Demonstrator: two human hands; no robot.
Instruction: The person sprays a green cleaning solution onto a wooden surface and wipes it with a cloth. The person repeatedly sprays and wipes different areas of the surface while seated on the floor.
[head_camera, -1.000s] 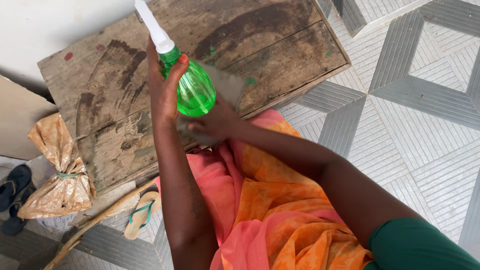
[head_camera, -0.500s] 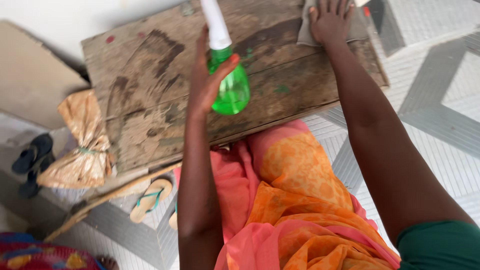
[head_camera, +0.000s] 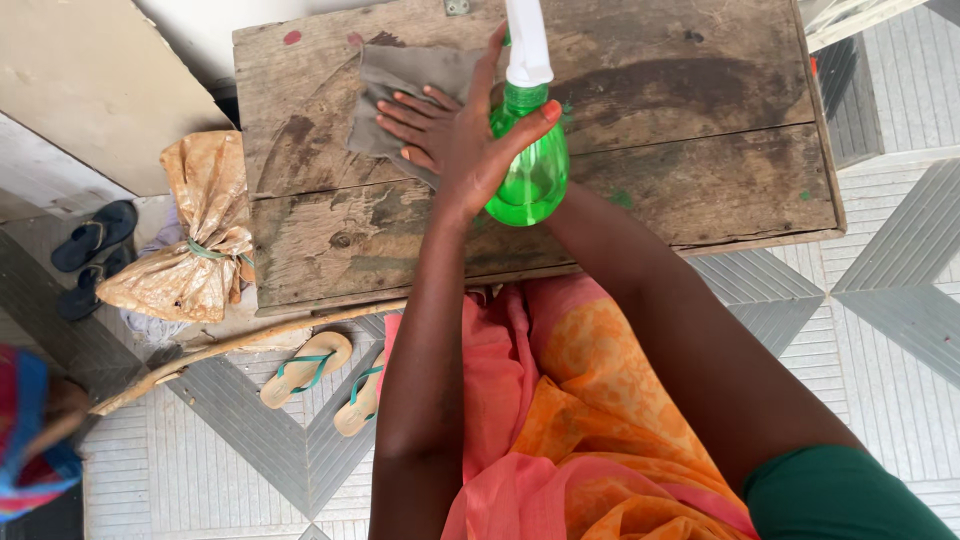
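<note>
Green translucent plastic spray bottle (head_camera: 530, 165) with a white nozzle top hangs above the weathered wooden table (head_camera: 700, 120), gripped around its neck by the left hand (head_camera: 478, 140), whose thumb presses the bottle's shoulder while the fingers curl behind the white top. Nearest the camera, orange and pink patterned cloth (head_camera: 590, 430) covers the person's lap, and a dark green sleeve (head_camera: 840, 495) shows at the lower right corner. Both bare forearms reach up from there toward the table and cross, the left one lying over the right. On the grey ribbed floor tiles (head_camera: 900, 350) by the lap sit a pair of tan flip-flop sandals with green straps (head_camera: 330, 375), and a long pale wooden stick (head_camera: 250, 345) lies just beyond them along the table's near edge. At the far left edge a patch of red and blue cloth (head_camera: 30, 440) shows, blurred. Farther left, a crumpled tan plastic bag tied with a green band (head_camera: 195, 245) leans against the table's side, with dark blue sandals (head_camera: 95, 240) beside it. On the tabletop beyond the bottle, the right hand (head_camera: 420, 125) lies flat with its fingers spread, pressing down on a grey-brown rag (head_camera: 400, 85) that rests near the table's far left corner. Dark damp-looking streaks mark the planks around the rag.
</note>
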